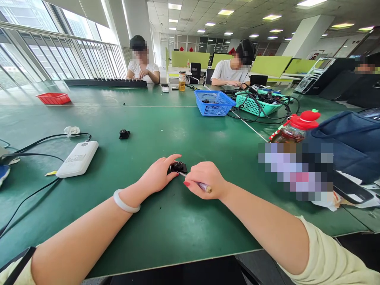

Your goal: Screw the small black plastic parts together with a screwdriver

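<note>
A small black part (179, 167), perhaps a camera-like module, lies on the green table in front of me. My left hand (156, 175) grips it from the left, thumb on the near side and fingers behind. In my right hand (206, 179), closed in a fist-like grip, is a slim screwdriver (205, 187). Its thin shaft points left and its tip meets the near side of the black part; whether the tip sits in a screw is too small to tell. A similar black piece (124, 134) stands alone farther back on the left.
A white power bank (77, 159) with black cables lies left. Behind are a red tray (54, 98), a blue basket (214, 103) and a green basket (258, 106) of cables. A red-lidded bottle (292, 128) and dark blue bag (348, 142) stand right. Co-workers sit across the table.
</note>
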